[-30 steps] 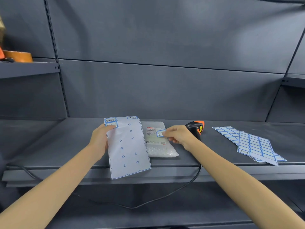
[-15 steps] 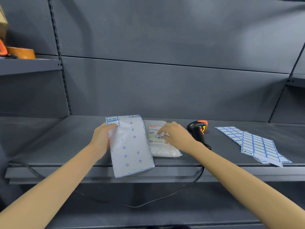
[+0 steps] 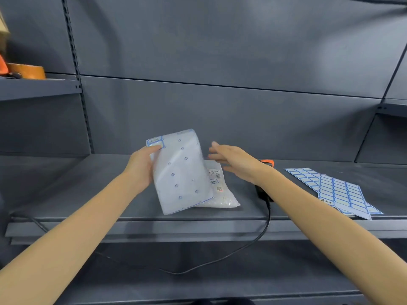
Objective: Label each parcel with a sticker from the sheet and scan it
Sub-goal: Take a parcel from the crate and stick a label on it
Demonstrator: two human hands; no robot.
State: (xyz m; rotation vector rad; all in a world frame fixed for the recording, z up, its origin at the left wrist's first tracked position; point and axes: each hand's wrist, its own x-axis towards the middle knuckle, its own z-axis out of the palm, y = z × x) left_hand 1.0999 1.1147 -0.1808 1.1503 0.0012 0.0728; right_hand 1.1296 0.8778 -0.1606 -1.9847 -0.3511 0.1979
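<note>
My left hand (image 3: 141, 168) grips the upper left corner of a nearly used-up sticker sheet (image 3: 180, 172), lifted and tilted off the shelf, with a few blue-framed stickers left at its top. Behind it a clear plastic parcel (image 3: 220, 194) lies flat on the grey shelf (image 3: 88, 194), a blue-framed sticker (image 3: 213, 181) stuck on its white label. My right hand (image 3: 235, 164) hovers just above the parcel, fingers spread, holding nothing. A black and orange scanner (image 3: 264, 190) lies mostly hidden under my right wrist.
Fuller sheets of blue-framed stickers (image 3: 334, 190) lie overlapped at the right of the shelf. The scanner's black cable (image 3: 220, 260) hangs in a loop below the shelf edge. A brown tape roll (image 3: 28, 71) sits on the upper left shelf.
My right hand pressed the sticker onto the parcel's label and lifted away, open. My left hand raised and tilted the sticker sheet off the shelf.
</note>
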